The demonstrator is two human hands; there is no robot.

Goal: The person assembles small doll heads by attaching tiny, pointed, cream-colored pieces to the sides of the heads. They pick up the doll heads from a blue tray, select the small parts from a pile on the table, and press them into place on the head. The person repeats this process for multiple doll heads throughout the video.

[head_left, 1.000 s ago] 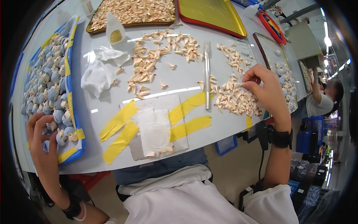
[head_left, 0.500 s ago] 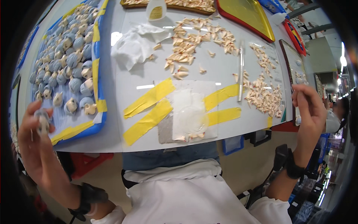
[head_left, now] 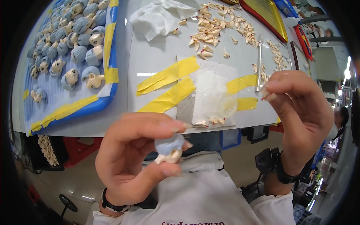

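Note:
My left hand [head_left: 125,159] is closed around a small doll head [head_left: 169,146] with pale blue hair and a cream face, held between thumb and fingers over the table's near edge. My right hand [head_left: 302,112] is raised to the right with thumb and forefinger pinched. A red speck shows at its fingertips; most of what they grip is hidden. Many small pointed cream pieces [head_left: 208,30] with red ends lie across the table. A round translucent patch [head_left: 221,103] sits on the taped work sheet between my hands, with a few pieces at its near edge.
At the left, a blue tray [head_left: 108,92] edged with yellow tape [head_left: 63,112] holds many doll heads. A crumpled white cloth [head_left: 159,18] lies farther back. A clear rod [head_left: 259,67] rests beside the pieces, and a yellow and red tray [head_left: 264,15] stands at the far right.
My left hand has brought the doll head from the tray's near corner to in front of my body. My right hand has moved left and inward, its fingers pinched. The view has shifted.

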